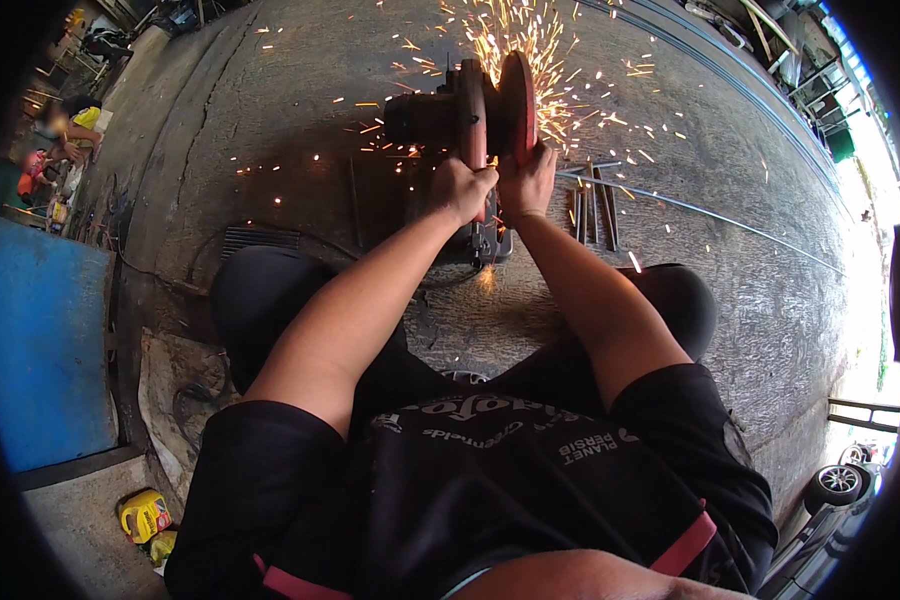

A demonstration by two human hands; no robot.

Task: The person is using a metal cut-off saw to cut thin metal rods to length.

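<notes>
A cut-off saw (pixel 425 118) with a dark motor and a red wheel guard (pixel 518 105) stands on the floor ahead of me, throwing bright sparks (pixel 515 35) forward and to both sides. My left hand (pixel 462 190) is wrapped round its red handle (pixel 473 130). My right hand (pixel 528 185) is closed at the near end of the guard, with the fingers partly hidden. To the right of the saw, a long thin metal bar (pixel 710 205) runs out across the floor. Several short metal pieces (pixel 595 210) lie beside it. The cut itself is hidden behind the saw and my hands.
My knees frame the saw. A dark cable (pixel 150 270) trails left past a ribbed dark panel (pixel 260 240). A blue panel (pixel 45 340) and a yellow container (pixel 144 515) are at left. Another person (pixel 70 130) crouches far left. Long bars (pixel 730 100) lie far right; a car wheel (pixel 838 484) shows lower right.
</notes>
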